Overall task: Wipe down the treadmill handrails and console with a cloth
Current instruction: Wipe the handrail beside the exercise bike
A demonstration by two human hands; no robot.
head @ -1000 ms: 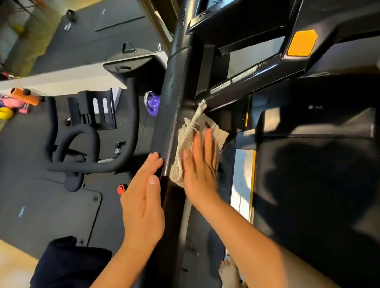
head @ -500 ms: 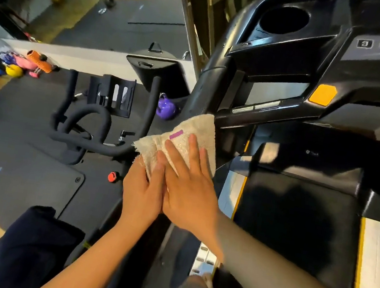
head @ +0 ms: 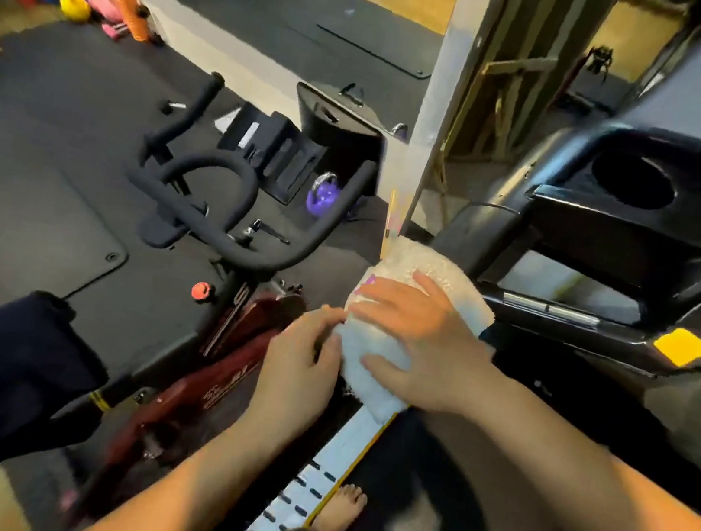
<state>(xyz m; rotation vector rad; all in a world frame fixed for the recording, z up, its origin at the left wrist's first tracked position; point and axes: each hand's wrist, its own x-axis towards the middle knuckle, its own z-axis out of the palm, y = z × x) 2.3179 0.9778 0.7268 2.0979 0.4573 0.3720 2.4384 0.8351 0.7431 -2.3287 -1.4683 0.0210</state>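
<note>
Here, mid-frame: right hand wraps the white cloth, fingers and thumb curled round it, beside the treadmill console. Left hand pinches the cloth's near edge.

Both hands now wrap the cloth round the handrail.

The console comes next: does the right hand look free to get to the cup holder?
Probably yes: the right hand lies on the cloth over the rail, and nothing stands between it and the cup holder up ahead.
</note>
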